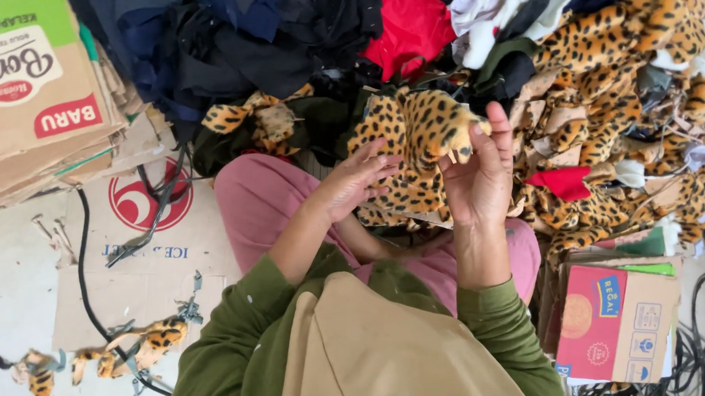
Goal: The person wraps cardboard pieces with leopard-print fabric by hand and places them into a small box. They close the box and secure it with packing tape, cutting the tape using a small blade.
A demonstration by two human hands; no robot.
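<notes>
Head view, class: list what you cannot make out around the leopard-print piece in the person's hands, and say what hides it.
- Leopard-print piece, head view: its lower part is covered by the left hand and right hand, so its full shape is unclear.
- Left palm: turned away from the camera.
- Pile of leopard-print fabric: cut off by the top and right edges.
- Cardboard boxes: cut off at the left edge.
- Black cable: both ends run out of sight.
</notes>
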